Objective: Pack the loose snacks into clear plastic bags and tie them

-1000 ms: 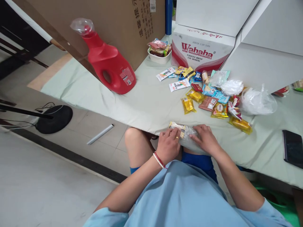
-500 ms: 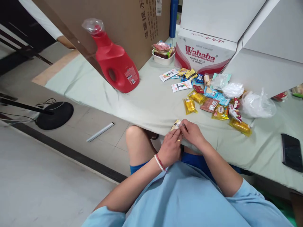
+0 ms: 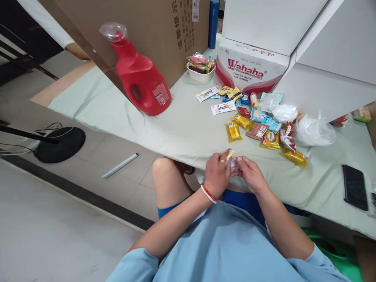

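Observation:
At the near edge of the pale green cloth-covered table [image 3: 182, 129], my left hand [image 3: 216, 175] and my right hand [image 3: 249, 175] are closed together on a small snack in a clear plastic bag [image 3: 232, 162]. A yellowish end of the snack pokes up between my fingers. A red-and-white bead bracelet circles my left wrist. Beyond my hands lies a spread of small wrapped snacks [image 3: 258, 125], mostly yellow, blue and red packets.
A red detergent jug [image 3: 138, 76] stands at the left. A white bowl of snacks [image 3: 200, 67], a Wahaha carton [image 3: 249, 70], crumpled clear bags [image 3: 313, 131] and a black phone [image 3: 354, 187] are on the table. A large cardboard box stands behind.
The long bagged snack lay flat under both hands at the table edge. My hands have bunched it up and lifted it slightly, closing in together.

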Demonstrator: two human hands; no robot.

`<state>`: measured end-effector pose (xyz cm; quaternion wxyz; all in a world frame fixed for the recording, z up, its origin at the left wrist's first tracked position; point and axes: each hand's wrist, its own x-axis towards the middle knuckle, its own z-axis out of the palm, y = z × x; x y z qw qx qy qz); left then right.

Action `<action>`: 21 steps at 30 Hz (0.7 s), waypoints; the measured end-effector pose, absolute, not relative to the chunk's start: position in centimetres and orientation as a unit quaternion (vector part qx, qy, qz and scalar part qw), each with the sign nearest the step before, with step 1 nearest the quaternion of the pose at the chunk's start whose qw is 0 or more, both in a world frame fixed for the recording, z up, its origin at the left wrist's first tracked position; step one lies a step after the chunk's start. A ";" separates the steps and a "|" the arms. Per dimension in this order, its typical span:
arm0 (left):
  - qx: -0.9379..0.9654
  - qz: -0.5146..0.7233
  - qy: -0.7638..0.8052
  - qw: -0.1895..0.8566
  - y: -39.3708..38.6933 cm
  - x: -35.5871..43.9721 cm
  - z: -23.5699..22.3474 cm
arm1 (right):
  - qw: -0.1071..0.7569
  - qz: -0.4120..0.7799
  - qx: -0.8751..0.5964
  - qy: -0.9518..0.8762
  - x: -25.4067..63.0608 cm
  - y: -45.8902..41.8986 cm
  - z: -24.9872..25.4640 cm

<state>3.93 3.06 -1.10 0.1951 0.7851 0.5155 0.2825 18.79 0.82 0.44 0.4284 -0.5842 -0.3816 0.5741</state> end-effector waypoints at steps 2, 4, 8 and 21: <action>0.834 0.298 0.437 0.157 1.4 4.6 -1.2 | 0.452 0.609 -0.568 -0.320 19.7 -0.1 0.4; 0.879 0.285 0.358 0.134 -0.1 5.3 -1.9 | 0.460 0.605 -0.578 -0.297 20.6 -0.7 0.1; 0.928 0.232 0.258 0.135 -1.6 6.5 -3.7 | 0.471 0.573 -0.604 -0.292 21.6 -1.2 -1.1; 0.882 0.267 0.374 0.102 7.3 -0.4 -4.3 | 0.719 0.143 -0.645 -0.216 41.4 -3.8 2.0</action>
